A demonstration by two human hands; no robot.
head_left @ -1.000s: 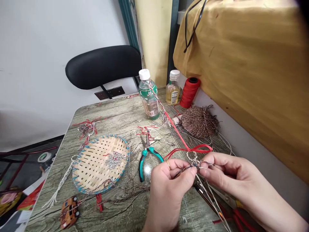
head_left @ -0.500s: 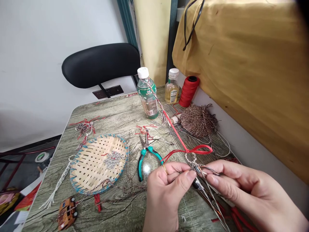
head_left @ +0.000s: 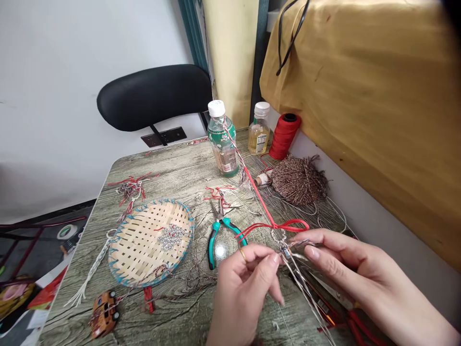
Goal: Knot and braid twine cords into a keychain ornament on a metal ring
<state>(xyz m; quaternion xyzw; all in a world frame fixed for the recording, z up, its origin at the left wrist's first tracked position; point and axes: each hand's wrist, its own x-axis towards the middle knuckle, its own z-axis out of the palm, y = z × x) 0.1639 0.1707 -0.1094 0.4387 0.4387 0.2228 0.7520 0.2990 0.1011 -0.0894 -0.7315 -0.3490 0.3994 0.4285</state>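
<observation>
A red cord (head_left: 260, 194) runs taut from the neck of a green-labelled bottle (head_left: 222, 144) to a red bow (head_left: 293, 224), which ties onto a small braided loop (head_left: 275, 235). Below the loop, several thin grey and brown cords (head_left: 306, 293) trail toward the lower right. My left hand (head_left: 245, 283) pinches cord just under the loop, thumb against forefinger. To its right, my right hand (head_left: 353, 274) holds a thin dark cord between thumb and forefinger, drawn out sideways. A small shiny piece (head_left: 286, 252) sits between the hands; its kind is unclear.
Teal-handled pliers (head_left: 219, 230) lie left of the hands, beside a woven basket (head_left: 135, 245) holding silvery beads. A toy car (head_left: 103, 315) is at the front left. A red thread spool (head_left: 285, 137), a second bottle (head_left: 259, 129) and a brown yarn bundle (head_left: 300, 180) stand behind.
My left hand has shifted slightly left and its lower fingers have loosened outward. My right hand has moved a little left and up, still pinching the thin cord. The view has shifted slightly.
</observation>
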